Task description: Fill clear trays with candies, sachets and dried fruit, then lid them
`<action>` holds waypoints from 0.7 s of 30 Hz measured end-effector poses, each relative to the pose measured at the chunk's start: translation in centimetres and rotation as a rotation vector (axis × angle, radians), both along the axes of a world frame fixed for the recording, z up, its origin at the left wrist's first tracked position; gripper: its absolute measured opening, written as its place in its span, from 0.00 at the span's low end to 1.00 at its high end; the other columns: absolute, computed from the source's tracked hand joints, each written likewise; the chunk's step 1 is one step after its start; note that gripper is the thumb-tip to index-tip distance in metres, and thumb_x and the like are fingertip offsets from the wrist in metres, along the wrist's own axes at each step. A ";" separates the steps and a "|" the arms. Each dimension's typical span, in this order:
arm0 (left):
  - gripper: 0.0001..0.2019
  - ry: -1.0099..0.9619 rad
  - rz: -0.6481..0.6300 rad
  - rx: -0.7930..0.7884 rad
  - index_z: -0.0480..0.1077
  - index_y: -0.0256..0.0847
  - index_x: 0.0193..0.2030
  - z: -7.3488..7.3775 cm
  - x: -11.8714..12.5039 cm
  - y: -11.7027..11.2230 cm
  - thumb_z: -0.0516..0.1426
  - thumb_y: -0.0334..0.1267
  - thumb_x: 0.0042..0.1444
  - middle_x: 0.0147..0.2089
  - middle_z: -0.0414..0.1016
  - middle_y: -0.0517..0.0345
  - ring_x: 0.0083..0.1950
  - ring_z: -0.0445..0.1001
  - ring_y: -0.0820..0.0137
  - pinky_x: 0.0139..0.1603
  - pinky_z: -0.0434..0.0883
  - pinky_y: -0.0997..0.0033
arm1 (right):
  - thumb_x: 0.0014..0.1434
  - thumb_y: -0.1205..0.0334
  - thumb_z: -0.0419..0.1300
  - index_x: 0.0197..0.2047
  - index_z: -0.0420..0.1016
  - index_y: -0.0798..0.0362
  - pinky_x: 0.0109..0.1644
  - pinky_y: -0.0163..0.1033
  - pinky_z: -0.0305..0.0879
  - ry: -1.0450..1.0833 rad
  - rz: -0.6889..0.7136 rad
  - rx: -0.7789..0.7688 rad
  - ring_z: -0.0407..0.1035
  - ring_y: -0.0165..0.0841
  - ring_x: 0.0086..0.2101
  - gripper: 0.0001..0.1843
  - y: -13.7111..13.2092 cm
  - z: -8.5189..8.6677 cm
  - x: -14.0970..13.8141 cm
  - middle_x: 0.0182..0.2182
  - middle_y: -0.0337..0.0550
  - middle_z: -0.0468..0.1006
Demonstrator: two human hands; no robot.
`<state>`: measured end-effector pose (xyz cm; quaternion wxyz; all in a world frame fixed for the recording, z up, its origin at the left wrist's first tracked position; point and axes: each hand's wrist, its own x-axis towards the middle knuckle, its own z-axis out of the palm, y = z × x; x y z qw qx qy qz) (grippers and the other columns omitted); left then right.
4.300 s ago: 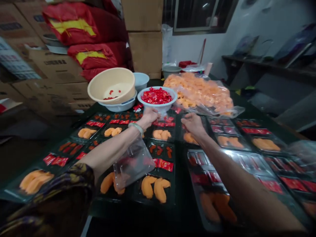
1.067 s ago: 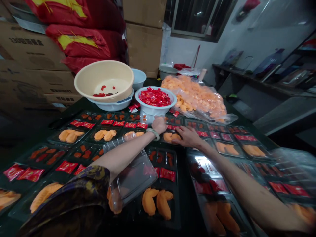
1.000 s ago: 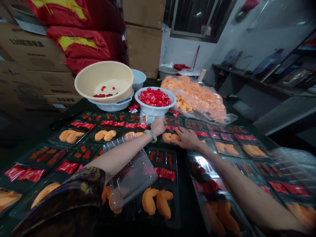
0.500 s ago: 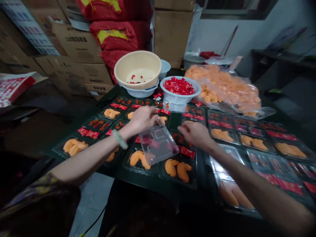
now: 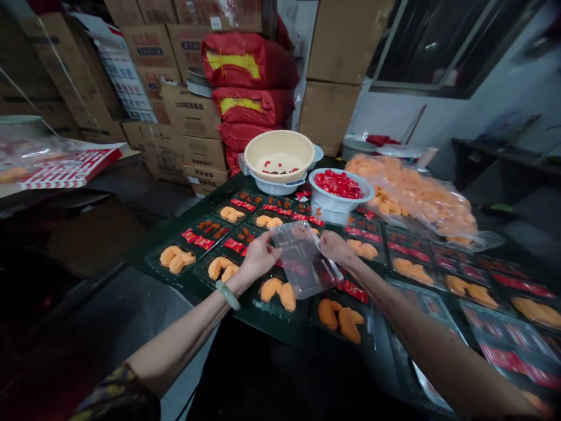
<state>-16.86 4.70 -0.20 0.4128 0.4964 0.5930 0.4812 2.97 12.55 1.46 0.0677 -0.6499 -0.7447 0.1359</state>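
Note:
A clear plastic lid (image 5: 304, 264) hangs tilted above the black trays (image 5: 256, 304), held between both hands. My left hand (image 5: 259, 255), with a pale green bangle at the wrist, pinches the lid's left edge. My right hand (image 5: 335, 246) grips its right edge. Under the lid lie trays filled with orange pieces (image 5: 278, 290), red packets (image 5: 354, 290) and small dark red bits. Several trays at the right (image 5: 442, 316) carry clear lids.
A white bowl of red packets (image 5: 339, 188) and a cream basin (image 5: 279, 155) stand at the table's far side, beside a big clear bag of orange pieces (image 5: 416, 196). Cardboard boxes (image 5: 193, 111) and red sacks (image 5: 248, 61) are stacked behind. The table's near-left edge drops to the floor.
The lid that was tucked under my left arm is now held by both hands above the trays. Both hands have pulled back from the far trays. The view has swung left.

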 end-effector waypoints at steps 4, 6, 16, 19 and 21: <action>0.27 -0.378 0.090 -0.004 0.61 0.38 0.53 0.8 0.4 0.0 0.63 0.36 0.45 0.21 0.68 0.66 0.20 0.68 0.73 0.22 0.65 0.75 | 0.53 0.70 0.48 0.30 0.71 0.57 0.28 0.33 0.60 0.116 -0.004 0.098 0.69 0.33 0.29 0.11 0.4 0.9 0.2 0.27 0.47 0.76; 0.24 -0.606 0.108 0.006 0.63 0.38 0.49 1.7 0.6 -0.3 0.63 0.42 0.46 0.25 0.70 0.62 0.24 0.71 0.72 0.26 0.69 0.72 | 0.55 0.69 0.45 0.31 0.69 0.57 0.28 0.33 0.61 0.184 -0.005 0.152 0.69 0.33 0.29 0.12 0.0 1.7 -0.3 0.28 0.46 0.75; 0.44 -1.310 -0.199 0.106 0.70 0.36 0.47 2.2 3.6 -3.9 0.48 0.75 0.38 0.42 0.75 0.44 0.50 0.71 0.50 0.48 0.69 0.51 | 0.57 0.64 0.49 0.37 0.68 0.52 0.41 0.41 0.61 0.085 0.134 0.440 0.65 0.42 0.42 0.08 -8.5 4.3 -6.1 0.38 0.52 0.72; 0.45 -1.263 -0.126 0.080 0.70 0.37 0.41 1.8 4.3 -4.0 0.40 0.78 0.38 0.40 0.74 0.44 0.49 0.71 0.52 0.48 0.70 0.53 | 0.58 0.58 0.51 0.35 0.68 0.51 0.40 0.38 0.60 0.270 0.337 0.434 0.66 0.37 0.37 0.08 -10.4 5.3 -7.0 0.32 0.45 0.72; 0.43 -1.205 -0.080 0.051 0.69 0.38 0.33 1.6 4.4 -3.9 0.37 0.78 0.38 0.36 0.73 0.45 0.47 0.72 0.54 0.47 0.71 0.55 | 0.54 0.51 0.56 0.30 0.67 0.50 0.33 0.35 0.58 0.393 0.420 0.306 0.64 0.32 0.29 0.11 -11.0 6.0 -7.3 0.23 0.38 0.69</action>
